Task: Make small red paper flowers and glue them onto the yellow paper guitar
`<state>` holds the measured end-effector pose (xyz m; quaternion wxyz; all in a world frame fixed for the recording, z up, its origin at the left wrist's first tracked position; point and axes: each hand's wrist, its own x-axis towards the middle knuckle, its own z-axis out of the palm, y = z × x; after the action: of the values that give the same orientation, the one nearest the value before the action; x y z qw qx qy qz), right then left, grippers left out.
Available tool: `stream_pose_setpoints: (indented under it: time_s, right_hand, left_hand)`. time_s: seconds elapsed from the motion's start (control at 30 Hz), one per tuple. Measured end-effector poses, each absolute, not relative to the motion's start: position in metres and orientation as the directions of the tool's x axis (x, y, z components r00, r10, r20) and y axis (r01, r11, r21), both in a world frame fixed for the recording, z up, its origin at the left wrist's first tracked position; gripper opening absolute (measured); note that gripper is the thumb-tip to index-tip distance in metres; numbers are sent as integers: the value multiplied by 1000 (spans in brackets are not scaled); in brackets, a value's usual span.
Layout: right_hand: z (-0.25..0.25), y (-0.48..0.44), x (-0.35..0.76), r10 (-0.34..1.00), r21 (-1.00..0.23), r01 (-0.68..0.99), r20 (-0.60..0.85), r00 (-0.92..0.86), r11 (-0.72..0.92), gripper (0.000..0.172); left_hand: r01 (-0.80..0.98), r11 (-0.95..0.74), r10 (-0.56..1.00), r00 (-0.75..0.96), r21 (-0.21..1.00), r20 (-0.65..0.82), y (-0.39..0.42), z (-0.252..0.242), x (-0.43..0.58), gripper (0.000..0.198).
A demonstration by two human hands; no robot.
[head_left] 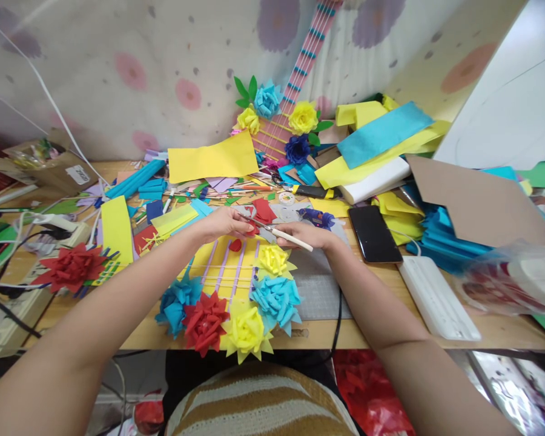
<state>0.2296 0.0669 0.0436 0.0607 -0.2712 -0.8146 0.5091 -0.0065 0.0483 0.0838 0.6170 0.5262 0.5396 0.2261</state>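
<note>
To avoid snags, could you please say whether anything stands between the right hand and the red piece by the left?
Only the white-handled tool in the right hand crosses that gap; nothing else visible does.

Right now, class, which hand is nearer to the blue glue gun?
Right. The right hand is close in front of the blue glue gun; the left hand is farther away, off to the gun's left.

Blk phone point(375, 234) nr wht case point(438, 297)
</note>
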Motion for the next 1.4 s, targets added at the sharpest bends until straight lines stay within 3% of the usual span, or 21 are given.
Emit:
stream_pose_setpoints:
  time_s: [0.13, 0.3, 0.43, 0.53, 0.7, 0.83, 1.17, 1.3, 1.4]
  right_hand:
    - [41, 68, 231, 481, -893, 367, -209, -851, 261, 50]
    - [40, 66, 228, 511, -890, 335, -142, -848, 308, 49]
    - [41, 61, 214, 689, -949, 278, -103, -718, 148, 47]
    - [40, 59, 203, 808, -972, 196, -13, -589, 127, 46]
    - [38, 60, 195, 864, -984, 99, 78, -497, 146, 46]
    - [38, 60, 194, 891, -989, 89, 66, -450, 119, 45]
    - [27, 65, 186, 967, -999, 33, 10, -254, 19, 50]
    - [26, 65, 187, 965, -998, 59, 8, -263, 24, 50]
    - [36, 62, 196, 911, -984, 166, -6, -413, 68, 45]
  left_hand:
    - [326, 360, 821, 333, 874, -463, 49, 88, -6, 26]
    - [357, 352, 814, 340, 865, -471, 50, 90, -6, 25]
    - [376, 354, 810, 335, 856, -482, 51, 86, -3, 24]
    - [401, 335, 804, 351, 853, -481, 54, 81, 2, 23]
    - [452, 294, 802, 362, 842, -475, 62, 78, 12, 24]
    - [473, 292, 811, 338, 832, -477, 62, 80, 17, 24]
    - [174, 385, 886, 206, 906, -416, 42, 80, 23, 28]
    - [154, 350, 913, 166, 924, -373, 40, 75, 25, 25]
    - [216, 305, 934, 122, 927, -336, 43, 77, 19, 20]
